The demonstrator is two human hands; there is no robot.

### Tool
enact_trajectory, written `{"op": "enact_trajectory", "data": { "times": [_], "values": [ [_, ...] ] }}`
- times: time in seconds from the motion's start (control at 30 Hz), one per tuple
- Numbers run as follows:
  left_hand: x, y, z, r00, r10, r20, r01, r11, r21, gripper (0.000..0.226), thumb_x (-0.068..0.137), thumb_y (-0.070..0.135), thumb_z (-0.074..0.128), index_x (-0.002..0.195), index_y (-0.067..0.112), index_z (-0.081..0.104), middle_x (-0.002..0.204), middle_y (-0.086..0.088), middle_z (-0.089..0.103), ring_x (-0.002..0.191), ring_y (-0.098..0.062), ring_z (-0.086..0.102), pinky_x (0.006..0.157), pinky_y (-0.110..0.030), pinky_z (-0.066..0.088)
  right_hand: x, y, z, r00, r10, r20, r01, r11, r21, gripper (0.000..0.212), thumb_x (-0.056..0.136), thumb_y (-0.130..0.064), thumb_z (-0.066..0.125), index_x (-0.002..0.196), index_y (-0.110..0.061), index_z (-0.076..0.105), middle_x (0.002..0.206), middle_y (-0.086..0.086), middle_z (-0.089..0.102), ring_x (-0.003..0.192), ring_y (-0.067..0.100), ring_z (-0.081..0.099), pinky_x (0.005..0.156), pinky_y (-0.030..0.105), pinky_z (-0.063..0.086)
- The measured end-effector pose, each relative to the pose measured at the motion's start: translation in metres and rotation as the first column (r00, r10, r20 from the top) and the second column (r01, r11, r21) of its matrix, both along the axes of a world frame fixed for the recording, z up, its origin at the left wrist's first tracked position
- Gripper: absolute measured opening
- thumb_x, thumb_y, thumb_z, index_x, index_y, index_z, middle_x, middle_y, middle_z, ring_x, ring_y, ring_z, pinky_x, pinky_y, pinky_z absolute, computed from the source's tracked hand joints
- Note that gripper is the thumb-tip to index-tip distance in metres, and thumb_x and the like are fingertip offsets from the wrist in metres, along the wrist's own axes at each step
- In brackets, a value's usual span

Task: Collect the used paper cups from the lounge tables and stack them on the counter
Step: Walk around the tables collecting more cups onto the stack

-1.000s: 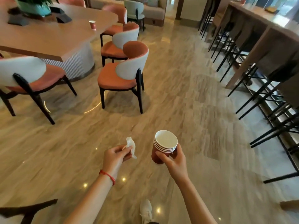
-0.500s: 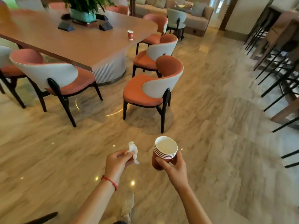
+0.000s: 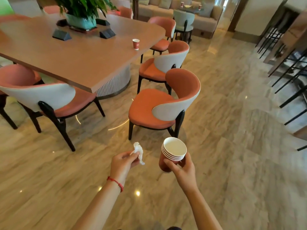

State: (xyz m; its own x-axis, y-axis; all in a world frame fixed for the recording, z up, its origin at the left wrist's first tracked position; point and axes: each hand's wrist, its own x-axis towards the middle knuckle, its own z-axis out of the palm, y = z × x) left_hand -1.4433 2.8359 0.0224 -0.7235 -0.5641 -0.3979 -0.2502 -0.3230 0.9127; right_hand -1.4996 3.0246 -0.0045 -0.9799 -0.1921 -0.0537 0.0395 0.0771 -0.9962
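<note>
Red paper cups [image 3: 172,153], nested, are gripped in the right hand [image 3: 182,170]; crumpled tissue [image 3: 138,152] is pinched by the left hand [image 3: 123,163]. One cup [image 3: 136,44] is left on the table [image 3: 86,58] well ahead; counter stacking is not yet done.

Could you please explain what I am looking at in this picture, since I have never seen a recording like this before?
There is no machine here: a person wears one wide-angle camera on the head, looking forward and down, so you see their own two bare arms. The left hand pinches a crumpled white paper tissue. The right hand grips a nested stack of red paper cups with white insides. Ahead stands a long brown wooden table with orange and white chairs around it. On it stand a single red paper cup, a green plant in a teal pot and several small dark wedge-shaped stands.
</note>
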Motion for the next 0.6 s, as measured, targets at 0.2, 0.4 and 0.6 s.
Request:
{"op": "enact_trajectory", "data": {
  "times": [0.2,0.4,0.6],
  "values": [
    [-0.088,-0.005,-0.007,0.997,-0.068,0.021,0.068,0.998,0.001,0.006,0.079,0.004,0.067,0.082,0.003,0.072,0.073,-0.01,0.073,0.062,-0.011,0.07,0.058,-0.016,0.054,-0.072,0.0,-0.007,0.997,-0.082,0.012,0.082,0.997,0.013,0.054,0.058,-0.03,0.081,0.107,-0.035,0.058,0.101,-0.014,0.069,0.096,0.004,0.064,0.076,0.015,0.05],
    [-0.188,0.011,-0.016,0.988,-0.157,0.01,0.157,0.988,0.007,0.006,0.079,0.003,0.066,0.082,0.004,0.072,0.074,-0.008,0.072,0.063,-0.013,0.07,0.062,-0.024,0.057,-0.155,0.019,-0.021,0.99,-0.143,-0.005,0.143,0.99,0.012,0.052,0.064,-0.019,0.082,0.107,-0.034,0.058,0.101,-0.017,0.069,0.094,0.003,0.064,0.075,0.012,0.049],
    [-0.287,0.035,-0.012,0.968,-0.25,0.016,0.25,0.967,-0.043,0.013,0.079,0.006,0.068,0.07,0.013,0.072,0.062,0.003,0.071,0.064,-0.012,0.067,0.05,-0.015,0.05,-0.242,0.052,-0.021,0.972,-0.237,-0.012,0.237,0.971,0.013,0.054,0.068,-0.008,0.082,0.109,-0.034,0.057,0.101,-0.018,0.069,0.095,0.0,0.064,0.075,0.011,0.049]
  ]
}}
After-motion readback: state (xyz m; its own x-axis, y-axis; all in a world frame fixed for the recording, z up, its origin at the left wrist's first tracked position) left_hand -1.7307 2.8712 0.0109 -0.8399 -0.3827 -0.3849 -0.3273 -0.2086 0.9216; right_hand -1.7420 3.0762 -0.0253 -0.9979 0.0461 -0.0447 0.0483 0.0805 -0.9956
